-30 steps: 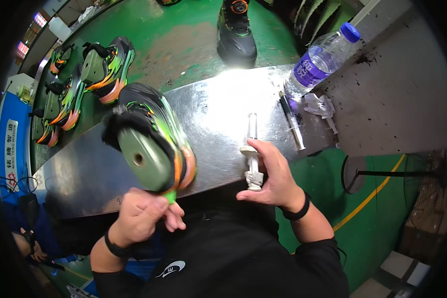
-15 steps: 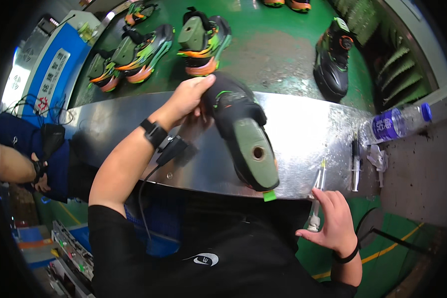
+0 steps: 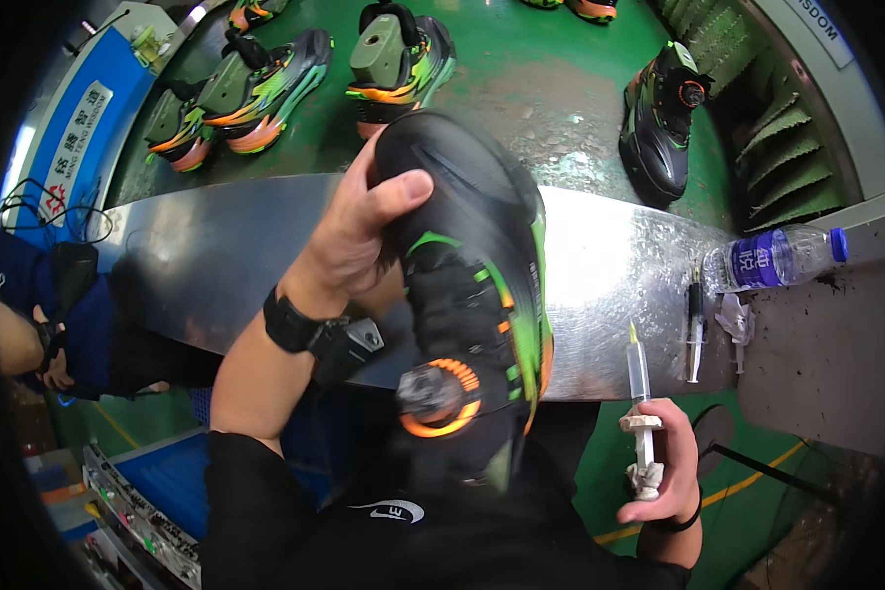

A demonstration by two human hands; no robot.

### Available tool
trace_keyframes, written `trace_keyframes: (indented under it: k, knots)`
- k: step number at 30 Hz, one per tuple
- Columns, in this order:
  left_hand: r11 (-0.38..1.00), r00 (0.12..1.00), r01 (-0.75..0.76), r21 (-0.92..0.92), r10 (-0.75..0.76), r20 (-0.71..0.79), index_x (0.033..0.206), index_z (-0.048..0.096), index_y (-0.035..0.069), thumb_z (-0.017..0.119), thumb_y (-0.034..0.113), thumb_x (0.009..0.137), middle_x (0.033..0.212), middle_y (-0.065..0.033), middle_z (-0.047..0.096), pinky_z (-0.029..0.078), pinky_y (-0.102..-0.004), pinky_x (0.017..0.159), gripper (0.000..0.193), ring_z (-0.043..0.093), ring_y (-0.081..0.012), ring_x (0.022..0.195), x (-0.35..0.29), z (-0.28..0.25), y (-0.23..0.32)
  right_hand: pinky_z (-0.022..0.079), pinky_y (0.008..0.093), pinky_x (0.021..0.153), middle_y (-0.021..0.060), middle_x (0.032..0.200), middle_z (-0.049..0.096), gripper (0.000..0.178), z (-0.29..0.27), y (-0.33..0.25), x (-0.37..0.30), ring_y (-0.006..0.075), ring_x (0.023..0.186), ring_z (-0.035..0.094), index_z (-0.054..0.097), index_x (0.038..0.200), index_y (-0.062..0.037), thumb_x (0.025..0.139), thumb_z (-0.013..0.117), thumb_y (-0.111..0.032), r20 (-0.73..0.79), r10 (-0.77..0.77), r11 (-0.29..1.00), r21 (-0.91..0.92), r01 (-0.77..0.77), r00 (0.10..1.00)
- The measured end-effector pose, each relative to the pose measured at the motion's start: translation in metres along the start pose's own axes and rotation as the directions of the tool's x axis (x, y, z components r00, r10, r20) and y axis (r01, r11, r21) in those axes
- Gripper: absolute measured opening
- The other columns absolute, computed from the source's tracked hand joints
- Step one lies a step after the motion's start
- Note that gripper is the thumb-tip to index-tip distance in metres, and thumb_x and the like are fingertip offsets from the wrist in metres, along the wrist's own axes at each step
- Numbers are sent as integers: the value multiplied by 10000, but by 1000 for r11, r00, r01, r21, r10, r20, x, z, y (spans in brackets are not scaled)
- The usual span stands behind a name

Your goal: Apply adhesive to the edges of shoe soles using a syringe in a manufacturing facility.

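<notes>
My left hand (image 3: pixel 364 231) grips the toe of a black shoe (image 3: pixel 472 295) with green and orange trim. The shoe points away from me, its upper facing the camera, with a round orange-ringed dial near its heel. It hangs over the shiny metal bench (image 3: pixel 619 285). My right hand (image 3: pixel 664 467) is low at the bench's near edge, closed around a syringe (image 3: pixel 639 393) that stands upright with its tip up. A dark band with a small device is on my left wrist.
On the green belt (image 3: pixel 521 79) behind the bench stand several more shoes on lasts (image 3: pixel 393 54), one black shoe (image 3: pixel 664 123) at the right. A plastic water bottle (image 3: pixel 777 258) and a second syringe (image 3: pixel 695 324) lie at the bench's right end. Another person's arm (image 3: pixel 15 339) is at the left.
My left hand has turned the shoe over, so the upper now shows instead of the green last bottom, and drawn it closer. The right hand with the syringe has stayed low at the right.
</notes>
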State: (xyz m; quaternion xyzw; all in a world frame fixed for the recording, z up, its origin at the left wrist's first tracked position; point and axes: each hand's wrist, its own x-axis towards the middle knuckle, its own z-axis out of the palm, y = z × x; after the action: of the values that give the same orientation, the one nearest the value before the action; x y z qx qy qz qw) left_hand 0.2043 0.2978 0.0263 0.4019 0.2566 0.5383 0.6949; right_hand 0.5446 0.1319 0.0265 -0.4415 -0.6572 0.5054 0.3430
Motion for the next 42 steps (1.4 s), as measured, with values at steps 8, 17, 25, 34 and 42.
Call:
trace_keyframes:
  k: [8, 17, 25, 34, 42]
  knots:
    - [996, 995, 48, -78, -55, -85, 1173, 474, 2, 691, 252, 731, 1005, -86, 587, 508, -299, 807, 553, 600, -179, 915, -18, -12, -6, 395, 388, 818, 167, 994, 569, 956, 30, -23, 65, 249, 877, 554, 415, 1229, -32, 576, 761, -639, 23, -395, 699, 656, 284, 918]
    - [997, 992, 31, -64, -39, -123, 1186, 485, 13, 730, 244, 682, 1023, -74, 588, 476, -302, 820, 607, 579, -170, 917, -27, -19, -3, 348, 339, 708, 195, 927, 618, 807, 49, -25, 100, 224, 790, 526, 494, 1190, -46, 695, 653, -664, 68, -467, 712, 620, 330, 881]
    - [997, 993, 34, -62, -41, -110, 1197, 482, 16, 721, 219, 683, 1033, -58, 585, 459, -301, 834, 602, 563, -162, 935, -30, -19, -2, 359, 337, 710, 196, 924, 617, 856, 52, -14, 109, 228, 781, 535, 497, 1190, -14, 670, 670, -673, 67, -488, 707, 615, 349, 870]
    - [997, 989, 5, -79, -16, -148, 1242, 454, 17, 705, 198, 698, 1090, -83, 574, 467, -314, 855, 626, 573, -182, 958, -34, -19, -3, 354, 318, 704, 214, 952, 620, 891, 53, -9, 105, 220, 785, 537, 515, 1178, 15, 646, 687, -678, 44, -483, 684, 642, 346, 874]
    - [997, 987, 34, -73, -45, -153, 1245, 453, 11, 673, 239, 715, 1078, -97, 581, 501, -322, 818, 617, 592, -199, 937, -30, -21, -6, 339, 299, 672, 209, 951, 628, 894, 56, -6, 94, 217, 774, 551, 526, 1165, 20, 623, 716, -664, 3, -428, 664, 680, 312, 904]
